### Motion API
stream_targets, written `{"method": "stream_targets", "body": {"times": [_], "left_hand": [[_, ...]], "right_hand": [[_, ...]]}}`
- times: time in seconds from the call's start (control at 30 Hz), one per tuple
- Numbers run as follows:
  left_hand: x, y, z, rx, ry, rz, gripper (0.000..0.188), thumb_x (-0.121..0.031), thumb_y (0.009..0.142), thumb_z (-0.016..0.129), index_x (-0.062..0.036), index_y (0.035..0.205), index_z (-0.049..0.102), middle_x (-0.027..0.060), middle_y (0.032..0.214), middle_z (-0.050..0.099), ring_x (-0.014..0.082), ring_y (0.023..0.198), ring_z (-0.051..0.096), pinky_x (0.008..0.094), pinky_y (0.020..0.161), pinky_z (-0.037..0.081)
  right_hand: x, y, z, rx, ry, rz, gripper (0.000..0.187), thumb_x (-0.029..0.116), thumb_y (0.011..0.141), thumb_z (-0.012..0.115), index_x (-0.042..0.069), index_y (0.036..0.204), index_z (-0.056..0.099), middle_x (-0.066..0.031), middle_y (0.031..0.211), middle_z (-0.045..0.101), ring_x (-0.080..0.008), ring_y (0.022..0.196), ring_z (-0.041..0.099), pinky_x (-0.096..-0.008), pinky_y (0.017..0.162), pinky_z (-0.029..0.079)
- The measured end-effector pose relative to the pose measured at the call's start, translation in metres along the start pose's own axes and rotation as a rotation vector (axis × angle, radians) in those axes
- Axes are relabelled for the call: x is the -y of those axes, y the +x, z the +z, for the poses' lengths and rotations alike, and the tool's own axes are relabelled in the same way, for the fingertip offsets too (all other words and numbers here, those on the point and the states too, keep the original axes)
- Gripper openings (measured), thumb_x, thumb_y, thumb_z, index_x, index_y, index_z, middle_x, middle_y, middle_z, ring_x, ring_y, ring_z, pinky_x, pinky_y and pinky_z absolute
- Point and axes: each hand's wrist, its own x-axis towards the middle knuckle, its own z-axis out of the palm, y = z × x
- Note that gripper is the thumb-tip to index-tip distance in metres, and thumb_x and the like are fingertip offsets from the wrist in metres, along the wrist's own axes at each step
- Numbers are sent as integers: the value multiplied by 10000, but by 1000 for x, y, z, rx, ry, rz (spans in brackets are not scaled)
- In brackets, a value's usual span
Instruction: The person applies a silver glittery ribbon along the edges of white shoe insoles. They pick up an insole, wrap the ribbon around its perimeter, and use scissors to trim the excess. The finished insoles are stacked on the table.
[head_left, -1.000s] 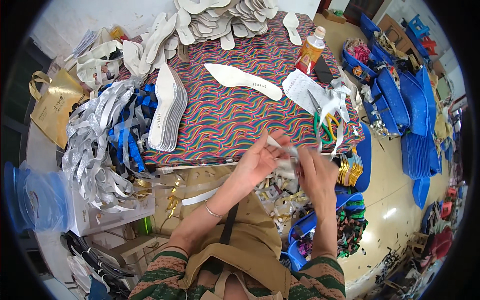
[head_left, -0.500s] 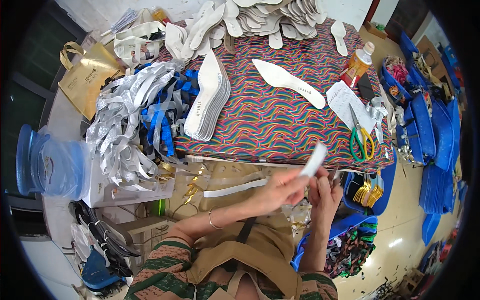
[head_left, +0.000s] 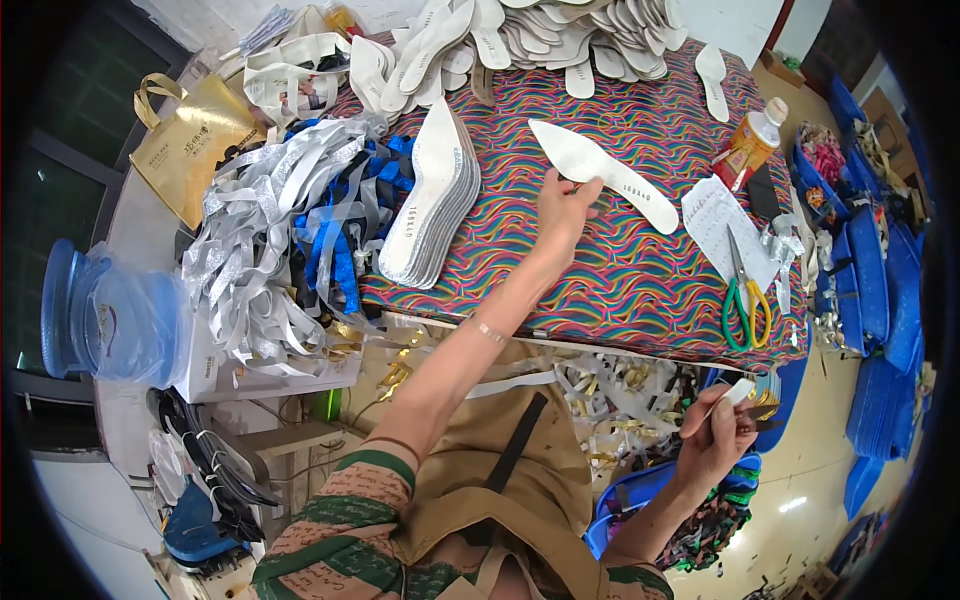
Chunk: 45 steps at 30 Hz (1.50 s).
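Note:
My left hand (head_left: pixel 565 215) reaches across the table, its thumb and bent fingers on the near edge of a white shoe insole (head_left: pixel 592 165) lying flat on the patterned cloth. My right hand (head_left: pixel 715 435) is off the table's near right corner, closed around a short white strip (head_left: pixel 738 392). A thin dark metal piece (head_left: pixel 765 425) juts out beside those fingers; its kind is unclear. Left of my left hand stands a neat stack of white insoles (head_left: pixel 428 205). Scissors (head_left: pixel 745 300) with one green and one yellow handle lie at the table's right.
Silver and white ribbons (head_left: pixel 255 220) heap at the left beside blue ones (head_left: pixel 335 255). Loose insoles (head_left: pixel 560 40) pile along the back. A bottle (head_left: pixel 750 145) and a paper sheet (head_left: pixel 725 225) are at the right. Blue bins (head_left: pixel 865 280) line the right side.
My left hand has let the white strip go and moved forward onto the insole. My right hand, now with a white strip, has shifted right and lower. The view has tilted slightly.

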Motion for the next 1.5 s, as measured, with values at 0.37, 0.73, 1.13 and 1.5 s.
{"method": "stream_targets", "body": {"times": [0.37,0.73,1.13,1.5], "left_hand": [[54,83,6,-171,453,287,345,-122,802,707,54,1028,516,174,972,599,240,686,650,326,530,511],[-1,-20,2,-51,-407,48,192,-89,964,450,-37,1148,433,105,956,618,190,732,654,350,602,571],[-39,-181,-34,294,-265,-552,346,-122,854,692,-13,1169,596,67,1004,684,150,855,674,294,727,551],[-68,-208,-52,252,-182,-436,240,-99,891,652,4,1108,650,71,964,703,118,785,671,249,667,542]], "right_hand": [[-35,-15,-5,-54,12,183,186,91,890,563,-75,882,648,-94,553,571,-52,380,414,-185,364,198],[-8,-13,-38,-244,-148,-1,158,48,917,547,-72,1000,609,-92,632,586,-112,440,491,-215,413,373],[-25,-22,28,-103,-241,112,101,52,909,590,1,976,646,-37,821,660,-56,601,551,-188,523,417],[-30,-18,58,184,-325,0,111,-25,866,639,-19,970,678,25,858,534,-8,647,414,-185,532,278]]}}
